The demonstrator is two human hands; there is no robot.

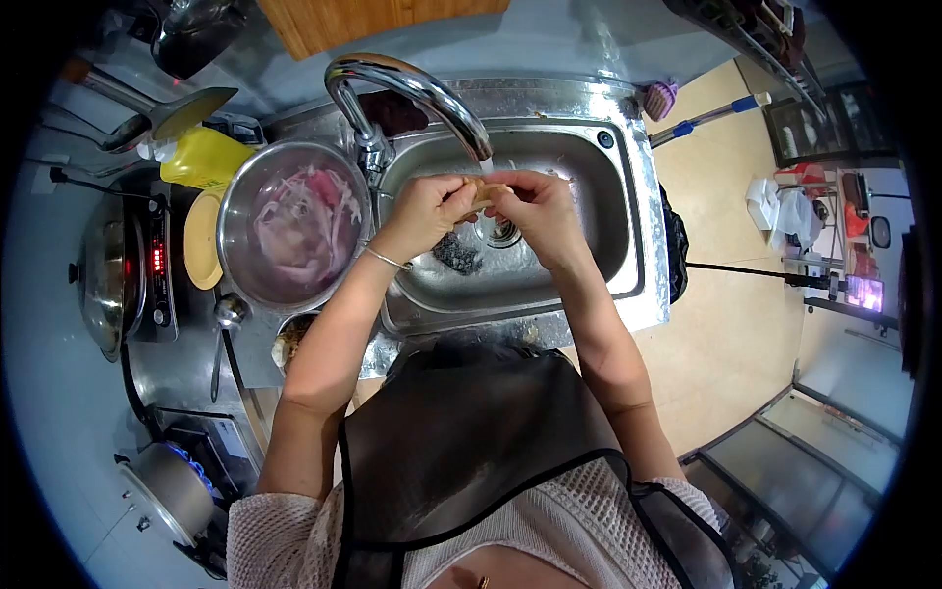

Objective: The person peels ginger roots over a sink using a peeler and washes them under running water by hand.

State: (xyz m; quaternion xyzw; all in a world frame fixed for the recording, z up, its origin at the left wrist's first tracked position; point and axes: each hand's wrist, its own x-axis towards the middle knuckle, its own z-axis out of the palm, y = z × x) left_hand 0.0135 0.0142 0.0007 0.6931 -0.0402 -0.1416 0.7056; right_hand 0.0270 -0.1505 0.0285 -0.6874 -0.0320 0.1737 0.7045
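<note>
Over the sink [613, 245], my left hand [430, 211] and my right hand [540, 211] meet close under the spout of the chrome faucet [417, 83]. Water runs from the spout onto the fingers. Both hands pinch a small pale-yellow piece [483, 196] between thumbs and fingertips; what kind of thing it is I cannot tell. Below the hands lies a dark grey mesh-like clump [457, 255] on the sink floor, beside the round drain [500, 234]. Left of the sink stands a metal bowl [231, 221] with pale pink raw meat [304, 221] in liquid.
A yellow bottle [211, 157] and yellow oval dish [203, 239] stand left of the bowl. Further left are a lidded wok [108, 275] on a lit cooker and a ladle [229, 314]. A pot [172, 491] sits over a blue flame. A small bowl [289, 339] is near my left forearm.
</note>
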